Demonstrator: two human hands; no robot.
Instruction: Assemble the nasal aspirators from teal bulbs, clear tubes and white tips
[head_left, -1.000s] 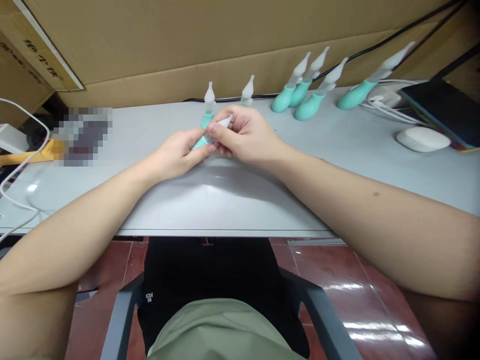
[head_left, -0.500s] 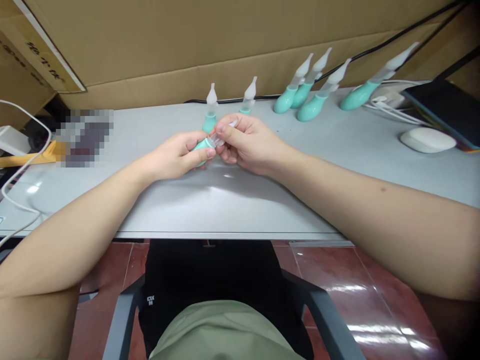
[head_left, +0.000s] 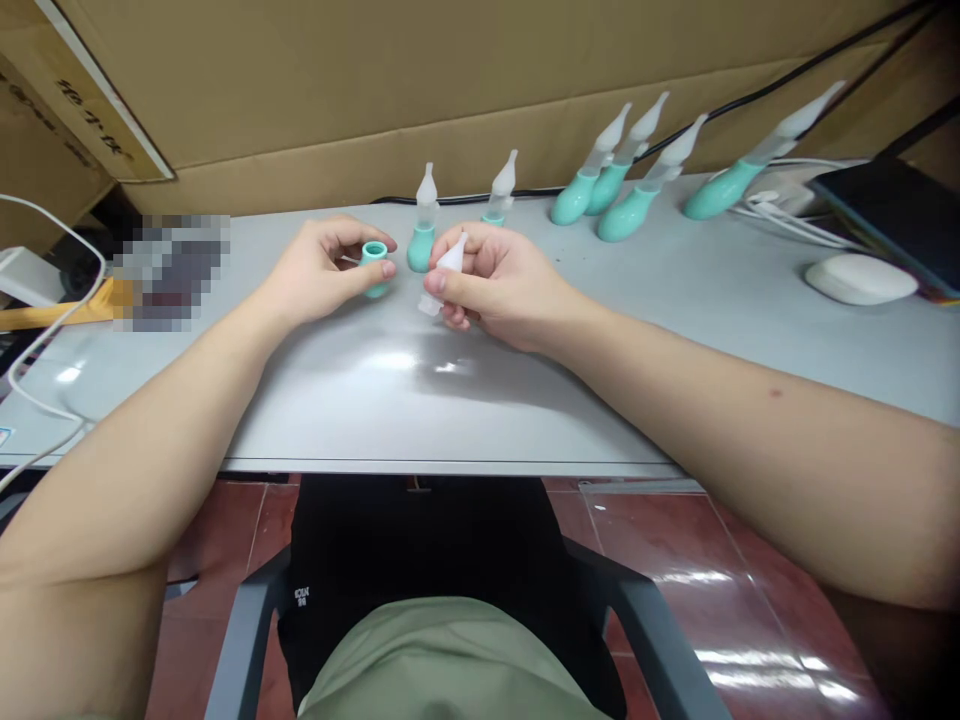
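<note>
Left hand point(head_left: 319, 270) grips teal bulb point(head_left: 374, 266); right hand point(head_left: 491, 285) grips clear tip point(head_left: 445, 270), apart.

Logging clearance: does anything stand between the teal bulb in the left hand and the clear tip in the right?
Possibly: an upright assembled aspirator shows in the gap between the teal bulb in the left hand and the clear tip in the right hand, seemingly a little farther back; depth is unclear.

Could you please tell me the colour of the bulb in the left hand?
The small round bulb is teal; head view.
</note>
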